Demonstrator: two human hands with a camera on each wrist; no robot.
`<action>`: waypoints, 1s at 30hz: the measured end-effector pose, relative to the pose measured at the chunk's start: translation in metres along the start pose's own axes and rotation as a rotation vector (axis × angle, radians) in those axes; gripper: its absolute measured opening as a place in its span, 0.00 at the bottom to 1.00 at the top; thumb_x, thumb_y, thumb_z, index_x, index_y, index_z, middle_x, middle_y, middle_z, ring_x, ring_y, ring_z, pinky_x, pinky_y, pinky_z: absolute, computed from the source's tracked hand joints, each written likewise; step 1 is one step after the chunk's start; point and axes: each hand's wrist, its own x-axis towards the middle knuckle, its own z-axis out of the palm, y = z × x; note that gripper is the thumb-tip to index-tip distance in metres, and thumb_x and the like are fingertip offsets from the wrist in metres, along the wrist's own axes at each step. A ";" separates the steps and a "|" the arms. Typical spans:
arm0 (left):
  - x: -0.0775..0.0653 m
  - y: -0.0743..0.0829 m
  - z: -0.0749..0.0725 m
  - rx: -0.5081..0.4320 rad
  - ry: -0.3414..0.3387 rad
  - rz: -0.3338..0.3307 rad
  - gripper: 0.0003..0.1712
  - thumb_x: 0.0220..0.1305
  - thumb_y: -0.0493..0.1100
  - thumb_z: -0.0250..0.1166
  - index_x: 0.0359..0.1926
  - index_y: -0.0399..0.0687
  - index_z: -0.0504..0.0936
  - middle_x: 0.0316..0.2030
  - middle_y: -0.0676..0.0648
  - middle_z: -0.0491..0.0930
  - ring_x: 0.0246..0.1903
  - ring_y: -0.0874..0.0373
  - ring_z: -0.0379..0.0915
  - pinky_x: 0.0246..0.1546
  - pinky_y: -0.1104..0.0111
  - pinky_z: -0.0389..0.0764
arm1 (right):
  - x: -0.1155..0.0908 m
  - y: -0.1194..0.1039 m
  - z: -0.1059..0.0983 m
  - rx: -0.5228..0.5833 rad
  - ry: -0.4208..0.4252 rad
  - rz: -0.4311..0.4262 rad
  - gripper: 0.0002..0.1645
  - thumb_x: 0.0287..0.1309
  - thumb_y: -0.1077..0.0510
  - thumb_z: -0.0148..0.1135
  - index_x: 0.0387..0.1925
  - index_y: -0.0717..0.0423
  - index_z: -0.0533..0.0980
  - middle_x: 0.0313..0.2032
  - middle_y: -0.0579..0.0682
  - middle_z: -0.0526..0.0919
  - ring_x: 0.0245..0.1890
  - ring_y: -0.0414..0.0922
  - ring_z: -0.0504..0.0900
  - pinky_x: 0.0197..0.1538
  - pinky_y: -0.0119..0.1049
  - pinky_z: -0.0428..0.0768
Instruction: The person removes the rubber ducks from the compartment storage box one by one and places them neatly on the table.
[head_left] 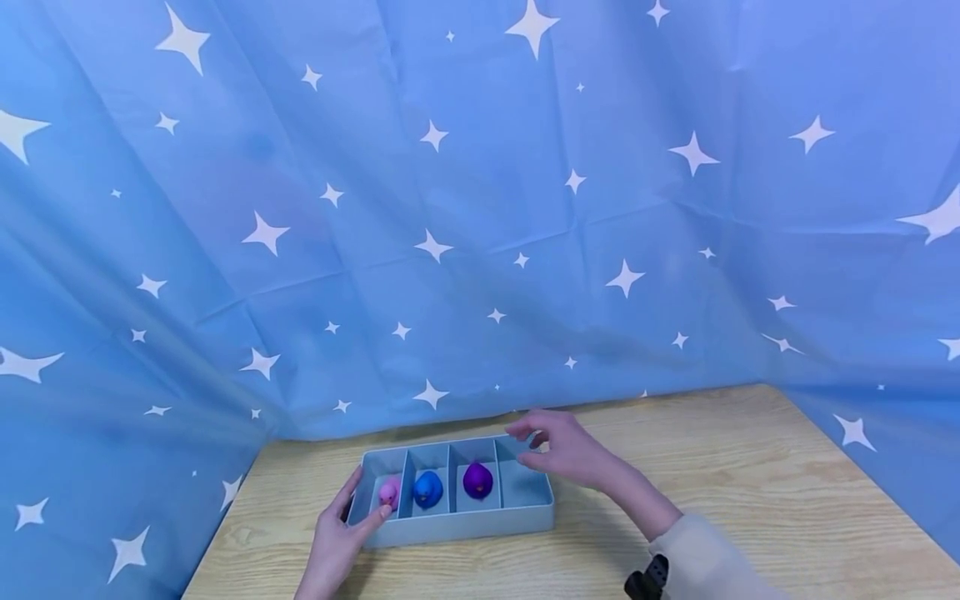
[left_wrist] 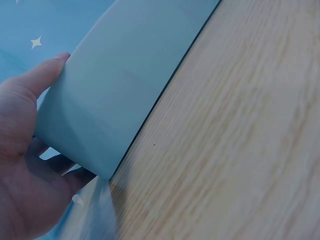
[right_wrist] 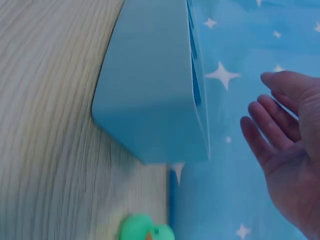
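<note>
"Blue box (head_left: pixel 465 527) on the table (head_left: pixel 720 467). Tips?"

"Head: my right hand's (head_left: pixel 564 443) loosely spread by the end slot (head_left: pixel 522 492). Left wrist: my left hand (left_wrist: pixel 20 145) pinches the box; I'd brace firmly. Right wrist: green duck (right_wrist: pixel 136 228) near the box; I'd pick it up gently."

In the head view, the left hand's (head_left: pixel 335 529) thumb is overlapping the lower edge of the pink toy (head_left: pixel 389 487), its wrist is being cut off at seven o'clock, and the right sleeve (head_left: pixel 701 554) is being cut off towards five. The right hand (head_left: pixel 566 447) is covering the tray's (head_left: pixel 465 529) far right corner. In the left wrist view, the tray's wall is hiding its contents; a patch at seven o'clock is blurring, possibly over tabletop. In the right wrist view, the green toy (right_wrist: pixel 136 229) is being cropped at six o'clock, the tray at twelve.
</note>
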 end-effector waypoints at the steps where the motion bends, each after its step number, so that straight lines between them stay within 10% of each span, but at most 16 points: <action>1: 0.001 0.000 0.000 0.000 -0.001 -0.009 0.59 0.57 0.59 0.77 0.80 0.43 0.57 0.76 0.29 0.53 0.74 0.27 0.45 0.72 0.40 0.56 | 0.004 -0.002 0.004 0.012 -0.011 0.003 0.22 0.62 0.64 0.69 0.58 0.62 0.80 0.53 0.55 0.84 0.51 0.57 0.82 0.55 0.47 0.84; 14: 0.000 -0.001 0.003 -0.019 0.009 -0.009 0.56 0.59 0.57 0.77 0.79 0.43 0.58 0.76 0.30 0.54 0.75 0.28 0.45 0.73 0.39 0.53 | 0.035 -0.007 0.053 0.085 -0.134 0.078 0.23 0.62 0.67 0.69 0.59 0.68 0.78 0.53 0.62 0.84 0.55 0.59 0.82 0.59 0.58 0.80; 30: -0.004 -0.004 0.003 -0.042 0.032 0.048 0.52 0.61 0.52 0.76 0.78 0.42 0.61 0.76 0.31 0.56 0.75 0.30 0.46 0.74 0.40 0.52 | 0.051 0.000 0.063 -0.291 -0.262 0.035 0.18 0.62 0.66 0.69 0.55 0.59 0.83 0.51 0.49 0.85 0.54 0.49 0.80 0.59 0.45 0.81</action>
